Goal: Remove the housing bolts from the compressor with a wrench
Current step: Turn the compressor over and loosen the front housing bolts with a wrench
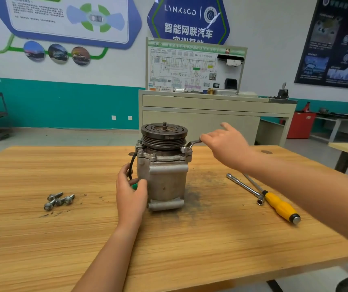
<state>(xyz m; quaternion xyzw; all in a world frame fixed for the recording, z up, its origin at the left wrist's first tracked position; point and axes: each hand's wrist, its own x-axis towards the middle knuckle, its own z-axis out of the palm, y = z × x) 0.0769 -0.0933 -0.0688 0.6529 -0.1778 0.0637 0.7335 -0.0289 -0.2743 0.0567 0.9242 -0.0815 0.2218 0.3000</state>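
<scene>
I am watching the compressor [164, 175] standing upright on the bench [84, 239], a grimy grey metal body with its dark grooved pulley [164, 133] facing up; housing bolts [153, 154] are sitting in the flange just under the pulley; several removed bolts [59, 200] are lying in a loose cluster well to its left; the wrench [194, 142], a bent silver bar, is reaching in at the flange's right side, its outer end sitting in the fingers of my right hand [225, 144]; whether it is seated on a bolt I cannot tell.
</scene>
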